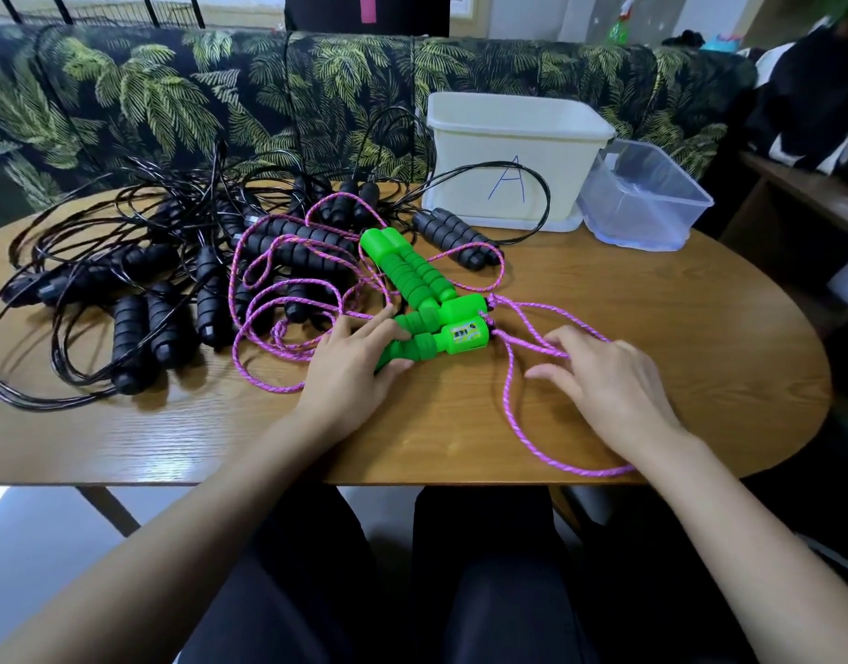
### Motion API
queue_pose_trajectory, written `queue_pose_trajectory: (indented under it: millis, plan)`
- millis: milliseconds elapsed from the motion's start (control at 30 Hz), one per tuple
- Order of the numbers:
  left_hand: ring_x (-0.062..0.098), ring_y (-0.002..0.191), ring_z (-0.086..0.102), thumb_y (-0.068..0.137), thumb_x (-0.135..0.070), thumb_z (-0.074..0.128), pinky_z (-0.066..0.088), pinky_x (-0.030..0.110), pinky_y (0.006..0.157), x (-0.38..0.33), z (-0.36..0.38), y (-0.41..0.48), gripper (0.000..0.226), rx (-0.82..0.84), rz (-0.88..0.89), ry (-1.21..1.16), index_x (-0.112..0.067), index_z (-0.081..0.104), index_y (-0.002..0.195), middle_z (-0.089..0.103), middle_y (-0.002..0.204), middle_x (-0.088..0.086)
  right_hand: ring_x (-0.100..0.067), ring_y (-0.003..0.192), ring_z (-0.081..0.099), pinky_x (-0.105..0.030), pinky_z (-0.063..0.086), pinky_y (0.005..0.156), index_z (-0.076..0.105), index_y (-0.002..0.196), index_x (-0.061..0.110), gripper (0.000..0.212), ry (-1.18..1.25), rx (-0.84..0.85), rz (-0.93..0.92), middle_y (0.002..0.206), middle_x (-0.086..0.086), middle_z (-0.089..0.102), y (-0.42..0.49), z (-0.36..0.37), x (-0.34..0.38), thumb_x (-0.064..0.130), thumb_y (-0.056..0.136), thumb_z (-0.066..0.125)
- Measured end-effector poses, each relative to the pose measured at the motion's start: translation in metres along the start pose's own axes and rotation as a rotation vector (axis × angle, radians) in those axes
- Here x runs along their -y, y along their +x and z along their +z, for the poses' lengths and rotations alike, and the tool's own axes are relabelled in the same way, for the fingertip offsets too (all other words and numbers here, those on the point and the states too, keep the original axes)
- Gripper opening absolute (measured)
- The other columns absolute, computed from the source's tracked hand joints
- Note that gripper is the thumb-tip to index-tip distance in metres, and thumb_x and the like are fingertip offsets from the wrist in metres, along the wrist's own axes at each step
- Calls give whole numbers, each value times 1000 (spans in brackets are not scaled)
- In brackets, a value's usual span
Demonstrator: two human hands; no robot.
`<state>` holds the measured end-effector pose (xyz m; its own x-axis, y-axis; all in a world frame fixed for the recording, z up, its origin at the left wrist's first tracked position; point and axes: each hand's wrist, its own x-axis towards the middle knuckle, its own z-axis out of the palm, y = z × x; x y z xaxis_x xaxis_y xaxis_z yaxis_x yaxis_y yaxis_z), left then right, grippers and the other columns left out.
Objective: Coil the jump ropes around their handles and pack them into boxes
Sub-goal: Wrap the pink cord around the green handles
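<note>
Right hand (604, 376), fingers spread, touches loose pink rope (508, 400) right of the green handles (427, 289); left hand (355, 361) grips one. Left of them black ropes (139, 289) lie tangled; behind, no rope shows in the white box (508, 151). Coiling looks barely begun.

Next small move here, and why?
Probably: the right hand pinches the pink rope just past the handle caps and starts a first wrap. The left hand already holds the green handles together. The rope lies loose and uncoiled, and the right hand only rests on it, fingers spread.
</note>
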<state>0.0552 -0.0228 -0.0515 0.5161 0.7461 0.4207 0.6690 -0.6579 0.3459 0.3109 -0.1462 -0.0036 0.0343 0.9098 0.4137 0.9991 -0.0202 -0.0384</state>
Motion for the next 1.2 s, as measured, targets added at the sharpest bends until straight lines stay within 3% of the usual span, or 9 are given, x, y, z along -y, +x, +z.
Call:
queue_pose_trajectory:
  millis: [100, 200, 367, 533, 667, 867, 1000, 1100, 1200]
  plan:
    - [34, 107, 52, 84, -31, 76, 50, 48, 86, -3, -1, 1, 30, -18, -41, -25, -20, 68, 112, 55, 143, -1, -29, 49, 62, -28, 44, 47, 69, 89, 12, 35, -84, -195, -64, 72, -2, 72, -11, 13, 28, 43, 93, 54]
    - [33, 106, 51, 84, -30, 77, 51, 46, 86, -3, -3, 1, 31, -13, -53, -35, -21, 70, 113, 57, 142, -2, -25, 43, 57, -27, 41, 46, 67, 80, 14, 33, -94, -266, -58, 65, 1, 68, -16, 27, 59, 32, 95, 43]
    - [31, 109, 52, 83, -33, 77, 50, 42, 90, -3, -6, 2, 34, 17, -85, -61, -24, 72, 115, 58, 141, -4, -26, 47, 59, -29, 45, 50, 66, 77, 14, 17, 47, -317, 4, 60, -1, 65, -10, 37, 101, 26, 87, 72]
    - [27, 107, 49, 91, -41, 65, 49, 40, 90, 0, -14, 4, 31, 102, -64, -71, -29, 70, 119, 54, 144, -8, -19, 48, 60, -28, 42, 50, 65, 76, 19, 30, 7, -288, -42, 58, 4, 62, -8, 54, 134, 30, 92, 42]
    - [25, 113, 44, 81, -74, 37, 44, 40, 98, -1, -23, 7, 67, 216, -106, -108, -31, 68, 123, 49, 148, -8, -18, 51, 62, -31, 44, 55, 66, 82, 18, 31, -72, -272, -74, 59, 3, 61, -13, 62, 138, 29, 94, 41]
    - [24, 133, 45, 50, -98, 46, 38, 42, 108, -2, -30, 16, 107, 326, -92, -70, -27, 67, 127, 50, 148, 1, -17, 51, 59, -31, 43, 56, 66, 77, 19, 32, -110, -276, -107, 56, 4, 59, -25, 59, 147, 35, 91, 42]
    - [27, 136, 45, 54, -83, 67, 37, 39, 109, -9, -35, 20, 100, 380, -82, 0, -20, 64, 132, 47, 150, 7, -16, 51, 58, -30, 43, 56, 69, 77, 19, 35, -113, -256, -124, 54, 6, 57, -31, 55, 150, 37, 90, 42]
    - [25, 135, 48, 52, -79, 54, 39, 40, 106, -12, -33, 23, 100, 405, -35, 63, -16, 64, 130, 57, 141, 10, -15, 52, 58, -30, 43, 55, 73, 86, 17, 37, -70, -247, -144, 54, 6, 57, -35, 50, 147, 38, 92, 43]
    - [35, 104, 61, 61, -59, 60, 47, 34, 79, -4, -29, 25, 74, 391, -44, 59, -19, 64, 122, 68, 107, 4, -17, 58, 60, -31, 44, 56, 75, 95, 21, 33, 11, -215, -188, 60, 8, 62, -36, 39, 131, 38, 91, 47]
